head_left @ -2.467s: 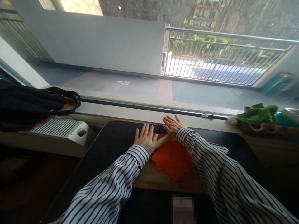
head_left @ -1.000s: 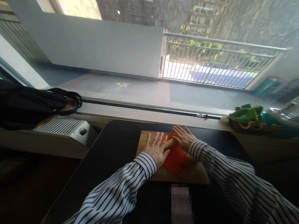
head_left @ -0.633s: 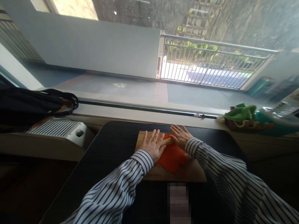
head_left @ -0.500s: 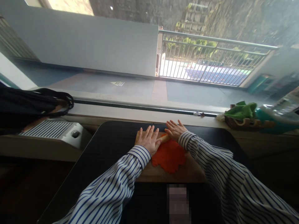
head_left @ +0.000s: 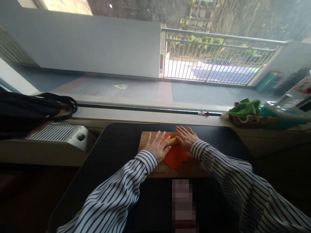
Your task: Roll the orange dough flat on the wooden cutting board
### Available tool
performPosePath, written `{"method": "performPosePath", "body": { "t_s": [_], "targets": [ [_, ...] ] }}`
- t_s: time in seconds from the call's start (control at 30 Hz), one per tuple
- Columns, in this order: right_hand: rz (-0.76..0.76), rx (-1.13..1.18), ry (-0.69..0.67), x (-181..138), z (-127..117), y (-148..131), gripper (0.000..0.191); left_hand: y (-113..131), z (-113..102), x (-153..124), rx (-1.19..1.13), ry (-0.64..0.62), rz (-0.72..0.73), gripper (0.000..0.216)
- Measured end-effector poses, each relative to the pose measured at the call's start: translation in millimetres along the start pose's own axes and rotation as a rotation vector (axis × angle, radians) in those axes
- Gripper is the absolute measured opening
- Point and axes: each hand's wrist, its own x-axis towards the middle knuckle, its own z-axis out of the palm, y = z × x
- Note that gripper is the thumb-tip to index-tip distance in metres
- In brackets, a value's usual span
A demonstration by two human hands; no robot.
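Observation:
My left hand (head_left: 157,147) lies flat with its fingers spread, over the left part of a wooden rolling pin (head_left: 172,142). On the pin's right part rests my right hand (head_left: 187,139), palm down, fingers stretched out. Only the middle of the pin shows between the hands. Under it is a flattened orange sheet of dough (head_left: 176,157) with an uneven edge; whether it is edible dough or modelling clay I cannot tell. The sheet lies on a wooden board (head_left: 155,171), and some orange shows beyond the pin.
The board sits on a black table (head_left: 111,161) against a window sill. A green cloth (head_left: 246,108) in a brown basket (head_left: 250,121) and a teal container (head_left: 279,113) stand at right. At left are a black bag (head_left: 29,110) and a white slatted unit (head_left: 60,134).
Both hands and the rolling pin have moved toward me over the orange sheet, so more orange shows beyond the pin. The camera view has shifted slightly.

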Motion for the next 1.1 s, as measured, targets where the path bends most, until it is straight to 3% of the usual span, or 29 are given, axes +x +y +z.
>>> {"method": "performPosePath", "body": {
  "t_s": [0.3,0.43,0.67,0.9,1.1],
  "targets": [
    [0.025,0.022,0.066,-53,6,-10,0.058,21,-4,-24,0.034,0.007,0.120,0.046],
    [-0.011,0.033,0.099,-67,5,-10,0.052,16,-8,-30,0.023,0.006,0.124,0.046],
    [-0.134,0.061,0.127,-56,6,7,0.041,-9,-22,-51,0.101,0.110,-0.016,0.036],
    [-0.296,0.041,0.170,-44,-14,11,0.030,2,-32,-69,0.085,0.152,-0.131,0.025],
    [-0.380,0.112,0.077,-25,-20,-9,0.033,4,-35,-101,0.022,0.133,-0.294,0.017]
  ]
}}
